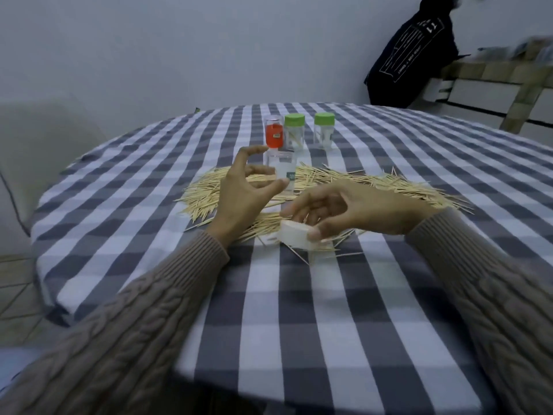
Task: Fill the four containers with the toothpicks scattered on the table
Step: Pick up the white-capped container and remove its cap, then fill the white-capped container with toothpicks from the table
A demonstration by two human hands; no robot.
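From the head camera: a person's left hand (242, 187), fingers spread in a wide curl and holding nothing, hovers just short of an upright, lidless clear plastic container (281, 172) standing directly beyond its fingertips, its long axis vertical. The right hand (344, 208), nearer the viewer, pinches a white round plastic lid (294, 235) low over the scattered wooden toothpicks (389, 187). The left hand looks better placed to seize the container.
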